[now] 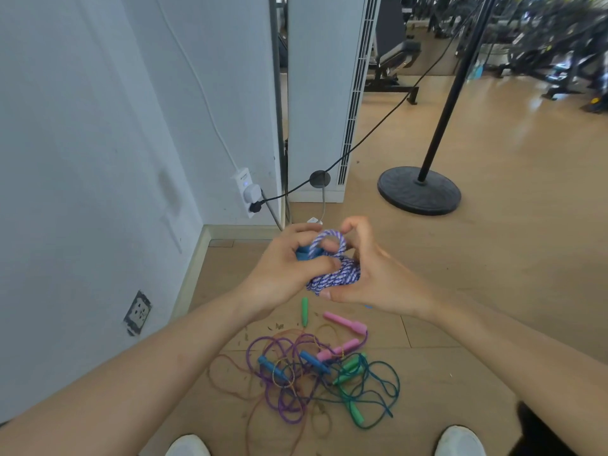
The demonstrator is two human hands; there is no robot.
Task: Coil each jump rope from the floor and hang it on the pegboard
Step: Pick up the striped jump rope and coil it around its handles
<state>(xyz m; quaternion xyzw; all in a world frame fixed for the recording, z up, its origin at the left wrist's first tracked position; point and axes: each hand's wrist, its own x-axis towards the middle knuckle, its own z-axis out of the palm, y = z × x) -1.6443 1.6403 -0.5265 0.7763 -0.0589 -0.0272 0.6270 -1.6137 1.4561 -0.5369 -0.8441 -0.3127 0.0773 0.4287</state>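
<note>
A pile (316, 373) of tangled ropes with pink, green and blue handles lies on the floor (477, 274), none of it coiled. Above the pile, the left hand (286, 263) and right hand (375, 278) both grip a purple-and-white rope (335, 278). It is mostly wound into a bundle, with its blue handle (303, 253) inside the left grip. No pegboard shows, so the hanging probably remains to do.

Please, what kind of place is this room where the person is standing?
Most likely a gym. A weight bench and blurred exercise bikes stand at the back, a tangle of jump ropes lies on the wooden floor, and the left hand and right hand hold a braided jump rope.
</note>
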